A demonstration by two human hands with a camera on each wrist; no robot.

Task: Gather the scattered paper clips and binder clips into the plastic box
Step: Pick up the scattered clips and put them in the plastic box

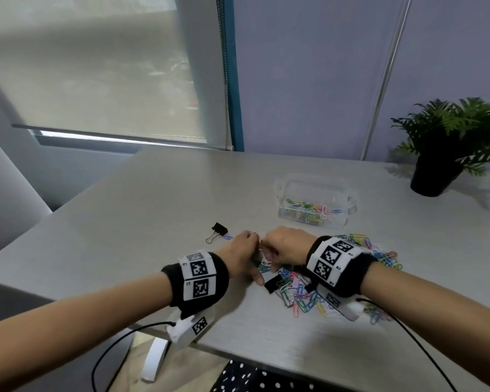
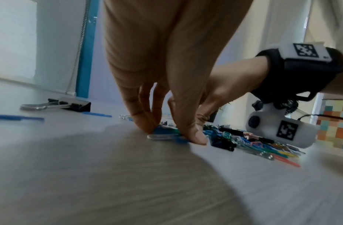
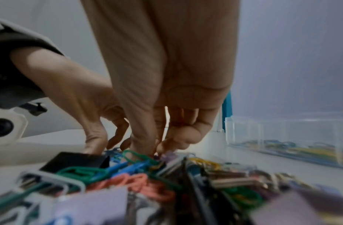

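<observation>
A heap of coloured paper clips [image 1: 300,295] lies on the grey table [image 1: 159,199], with black binder clips [image 1: 272,284] mixed in. My left hand [image 1: 255,260] and right hand [image 1: 275,257] meet at the heap's left edge, fingers pointing down. In the left wrist view the left hand [image 2: 170,134] pinches a few blue and white paper clips [image 2: 163,136] against the tabletop. My right hand [image 3: 157,150] has its fingers curled, and its tips pinch clips at the pile's edge. The clear plastic box [image 1: 314,190] behind the heap holds several coloured clips.
One black binder clip [image 1: 219,231] with silver handles lies apart to the left, a blue paper clip [image 1: 227,237] beside it. A potted plant [image 1: 447,154] stands at the back right. The table's front edge runs close to my forearms, and cables hang from both wrist cameras.
</observation>
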